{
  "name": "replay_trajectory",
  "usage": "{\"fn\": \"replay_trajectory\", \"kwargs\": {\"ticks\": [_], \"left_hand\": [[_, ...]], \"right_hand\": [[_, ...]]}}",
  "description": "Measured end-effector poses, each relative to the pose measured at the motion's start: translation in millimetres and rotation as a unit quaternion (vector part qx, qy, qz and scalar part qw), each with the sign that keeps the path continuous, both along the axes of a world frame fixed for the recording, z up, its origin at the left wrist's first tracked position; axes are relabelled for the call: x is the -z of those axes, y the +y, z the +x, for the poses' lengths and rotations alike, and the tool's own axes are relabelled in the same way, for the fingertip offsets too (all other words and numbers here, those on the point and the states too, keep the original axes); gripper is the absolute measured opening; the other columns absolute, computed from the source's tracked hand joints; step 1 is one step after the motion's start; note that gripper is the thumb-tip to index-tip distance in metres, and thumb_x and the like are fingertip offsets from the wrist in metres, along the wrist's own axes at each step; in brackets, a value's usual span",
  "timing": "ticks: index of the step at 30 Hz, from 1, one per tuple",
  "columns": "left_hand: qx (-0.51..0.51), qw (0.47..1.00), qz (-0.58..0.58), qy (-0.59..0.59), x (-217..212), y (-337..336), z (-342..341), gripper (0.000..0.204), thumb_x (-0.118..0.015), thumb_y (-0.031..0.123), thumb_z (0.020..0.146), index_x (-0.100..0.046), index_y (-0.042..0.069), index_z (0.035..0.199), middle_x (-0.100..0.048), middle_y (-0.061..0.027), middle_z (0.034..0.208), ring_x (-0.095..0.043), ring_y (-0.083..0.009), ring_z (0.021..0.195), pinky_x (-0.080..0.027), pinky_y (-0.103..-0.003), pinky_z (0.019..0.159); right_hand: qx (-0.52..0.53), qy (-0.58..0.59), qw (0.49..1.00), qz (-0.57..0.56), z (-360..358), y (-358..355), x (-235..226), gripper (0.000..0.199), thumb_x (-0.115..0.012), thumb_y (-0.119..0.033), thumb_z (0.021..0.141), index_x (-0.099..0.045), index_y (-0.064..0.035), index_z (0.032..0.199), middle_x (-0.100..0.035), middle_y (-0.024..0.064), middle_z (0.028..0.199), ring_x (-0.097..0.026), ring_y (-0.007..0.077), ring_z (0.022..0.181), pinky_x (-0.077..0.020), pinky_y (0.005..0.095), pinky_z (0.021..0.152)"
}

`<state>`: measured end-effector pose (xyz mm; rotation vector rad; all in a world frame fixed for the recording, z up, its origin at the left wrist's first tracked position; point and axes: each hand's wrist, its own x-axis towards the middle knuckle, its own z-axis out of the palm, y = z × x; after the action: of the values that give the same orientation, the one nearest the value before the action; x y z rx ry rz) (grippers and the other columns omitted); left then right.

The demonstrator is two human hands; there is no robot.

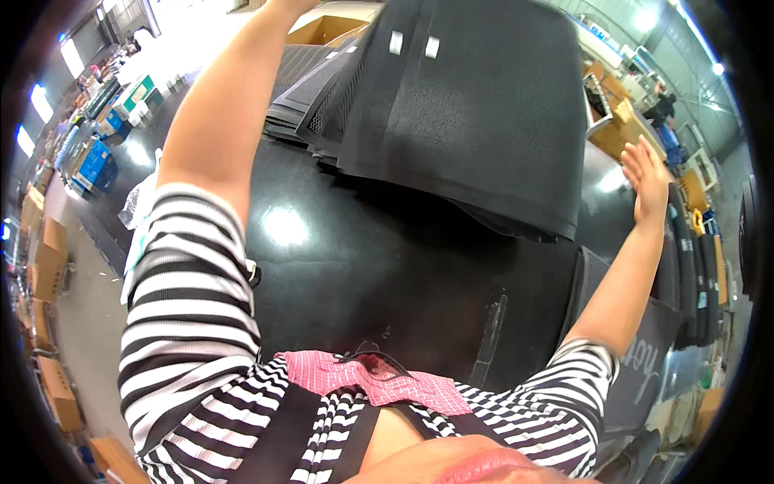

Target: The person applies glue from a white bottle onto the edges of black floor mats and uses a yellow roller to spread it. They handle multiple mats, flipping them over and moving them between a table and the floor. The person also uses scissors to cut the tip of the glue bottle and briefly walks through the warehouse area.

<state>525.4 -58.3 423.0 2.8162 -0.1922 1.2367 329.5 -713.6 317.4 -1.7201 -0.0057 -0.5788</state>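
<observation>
A large black mat [476, 105] with a leathery surface and two small white labels fills the upper middle. Its near edge hangs above the dark table, and more mat layers show beneath that edge. To its left lies a pile of dark ribbed mats [294, 101], partly covered by it. My left arm stretches to the top edge, where only the base of my left hand [297, 3] shows; its fingers are out of the picture. Just right of the black mat, my right hand [647, 181] is raised with fingers extended, holding nothing.
The glossy black table [363, 274] spreads in front of me. At the right are more dark mats [637, 355], one with pale lettering. An open cardboard box [326, 31] stands behind the pile. Blue boxes [93, 165] are at the far left, with cardboard cartons [52, 258] along the floor.
</observation>
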Motion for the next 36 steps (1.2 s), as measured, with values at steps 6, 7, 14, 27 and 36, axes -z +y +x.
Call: {"fn": "replay_trajectory", "kwargs": {"ticks": [6, 7, 14, 27, 36], "left_hand": [[0.316, 0.925, -0.192, 0.092, 166, -132, -207, 0.036, -0.063, -0.005, 0.090, -0.068, 0.010, 0.121, -0.060, -0.0105, 0.141, -0.055, -0.0264, 0.133, -0.044, -0.040, 0.111], [0.351, 0.910, -0.174, 0.136, 190, -130, -240, 0.039, -0.069, -0.005, 0.083, -0.068, 0.011, 0.119, -0.064, -0.0115, 0.133, -0.053, -0.0309, 0.135, -0.042, -0.041, 0.113], [0.320, 0.677, -0.363, 0.554, 316, -128, -421, 0.035, -0.066, 0.003, 0.093, -0.065, 0.007, 0.127, -0.062, -0.0132, 0.136, -0.059, -0.0283, 0.127, -0.048, -0.039, 0.106], [0.268, 0.608, -0.483, 0.570, 316, -96, -520, 0.033, -0.063, 0.010, 0.098, -0.061, 0.006, 0.131, -0.066, -0.0133, 0.127, -0.062, -0.0253, 0.121, -0.049, -0.038, 0.104], [0.246, 0.728, -0.467, 0.438, 392, -6, -544, 0.027, -0.064, 0.004, 0.093, -0.066, 0.006, 0.120, -0.068, -0.0129, 0.118, -0.066, -0.0272, 0.111, -0.053, -0.037, 0.097]], "right_hand": [[-0.243, -0.026, 0.969, 0.025, -116, 108, 166, 0.042, -0.072, -0.022, 0.095, -0.063, -0.0017, 0.131, -0.072, 0.0099, 0.105, -0.069, 0.0183, 0.098, -0.0541, 0.0297, 0.088], [-0.255, 0.014, 0.964, 0.079, -123, 129, 188, 0.040, -0.071, -0.017, 0.095, -0.063, -0.0011, 0.131, -0.072, 0.0105, 0.105, -0.069, 0.0183, 0.097, -0.0545, 0.0298, 0.089], [-0.364, 0.221, 0.885, 0.188, -177, 217, 260, 0.033, -0.063, -0.010, 0.098, -0.062, 0.0001, 0.130, -0.073, 0.0124, 0.106, -0.070, 0.0181, 0.096, -0.0535, 0.0293, 0.086], [-0.220, -0.009, 0.941, -0.258, -124, 333, 237, 0.021, -0.071, -0.009, 0.089, -0.072, -0.0027, 0.109, -0.073, 0.0112, 0.099, -0.071, 0.0231, 0.090, -0.0554, 0.0336, 0.082], [-0.006, -0.156, 0.633, -0.758, 27, 432, 167, 0.091, -0.084, -0.032, 0.076, -0.037, -0.0163, 0.153, -0.037, 0.0147, 0.154, -0.029, 0.0346, 0.147, -0.0256, 0.0501, 0.119]]}}
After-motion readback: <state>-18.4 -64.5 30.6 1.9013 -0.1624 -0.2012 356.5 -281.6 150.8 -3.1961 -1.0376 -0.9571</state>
